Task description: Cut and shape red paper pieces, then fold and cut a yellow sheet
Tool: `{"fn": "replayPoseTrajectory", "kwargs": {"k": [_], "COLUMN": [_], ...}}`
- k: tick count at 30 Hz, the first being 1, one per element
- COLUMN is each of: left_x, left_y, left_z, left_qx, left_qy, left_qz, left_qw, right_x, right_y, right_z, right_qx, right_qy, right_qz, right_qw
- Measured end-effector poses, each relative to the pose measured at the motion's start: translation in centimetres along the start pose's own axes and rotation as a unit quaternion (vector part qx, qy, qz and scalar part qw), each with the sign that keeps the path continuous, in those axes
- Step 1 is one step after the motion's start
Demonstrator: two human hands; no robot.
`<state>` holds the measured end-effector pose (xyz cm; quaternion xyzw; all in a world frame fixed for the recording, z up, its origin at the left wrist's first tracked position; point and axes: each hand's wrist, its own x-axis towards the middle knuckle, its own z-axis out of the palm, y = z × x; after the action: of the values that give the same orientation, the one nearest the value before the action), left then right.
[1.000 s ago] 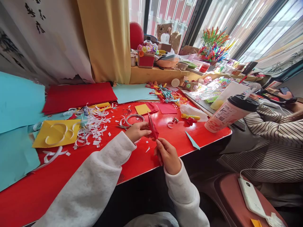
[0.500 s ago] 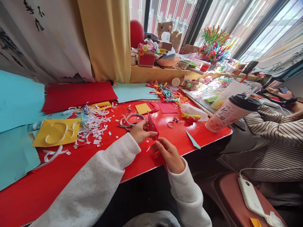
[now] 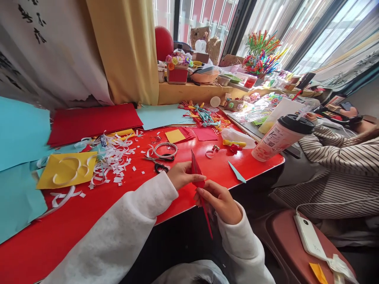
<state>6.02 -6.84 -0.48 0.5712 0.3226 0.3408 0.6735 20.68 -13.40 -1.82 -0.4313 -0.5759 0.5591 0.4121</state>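
Note:
A folded piece of red paper (image 3: 196, 169) is held between both hands over the table's front edge, seen nearly edge-on, its pointed tip upward and a narrow strip hanging below. My left hand (image 3: 184, 176) is closed on its upper part, thumb across it. My right hand (image 3: 221, 200) pinches it lower down; some fingers are hidden behind it. Just beyond my left hand lie black-handled scissors (image 3: 160, 162) and a white tape ring (image 3: 166, 150). Yellow and red paper squares (image 3: 175, 136) rest farther back.
White paper scraps (image 3: 114, 157) and a yellow sheet (image 3: 66, 169) lie left on the red table. To the right stands a drink cup (image 3: 280, 138), tilted in view, near a light-blue paper sliver (image 3: 237, 172). A person in a striped sleeve (image 3: 322, 154) sits at right.
Both hands have shifted slightly down with the red paper, and its lower strip now shows more below my right hand. More of the scissors is visible. The view has turned slightly right.

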Motion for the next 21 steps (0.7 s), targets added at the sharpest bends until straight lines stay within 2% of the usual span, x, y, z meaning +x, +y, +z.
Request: {"fn": "replayPoseTrajectory", "kwargs": {"k": [3,5,8,11,13,16,18,21], "left_x": [0.3,0.8,1.9,3.5,4.5,5.3,5.5,5.8], "left_y": [-0.9,-1.5,-1.7,-1.1,-0.6,0.2,0.7,1.4], "left_z": [0.8,1.4,3.0,4.7,5.5,6.1,6.2,5.8], "left_qx": [0.063,0.117,0.163,0.193,0.214,0.261,0.302,0.322], "left_qy": [-0.023,-0.059,-0.163,-0.238,-0.307,-0.404,-0.426,-0.437], "left_qz": [0.001,0.009,0.033,0.06,0.057,0.04,0.03,0.032], "left_qw": [0.998,0.991,0.973,0.95,0.926,0.876,0.853,0.839], "right_x": [-1.8,-3.1,-4.8,-6.3,-7.1,-8.0,-8.2,-8.2], "right_y": [0.3,0.5,0.6,0.5,0.4,0.3,0.5,1.0], "right_z": [-1.3,-2.4,-4.0,-5.3,-6.1,-6.9,-7.3,-7.9], "right_qx": [0.018,0.018,0.029,0.037,0.027,0.004,-0.023,-0.045], "right_qy": [0.042,0.066,0.083,0.115,0.131,0.12,0.089,0.076], "right_qz": [-0.005,-0.012,-0.013,-0.02,-0.023,-0.013,-0.003,0.002], "right_qw": [0.999,0.998,0.996,0.992,0.991,0.993,0.996,0.996]}}
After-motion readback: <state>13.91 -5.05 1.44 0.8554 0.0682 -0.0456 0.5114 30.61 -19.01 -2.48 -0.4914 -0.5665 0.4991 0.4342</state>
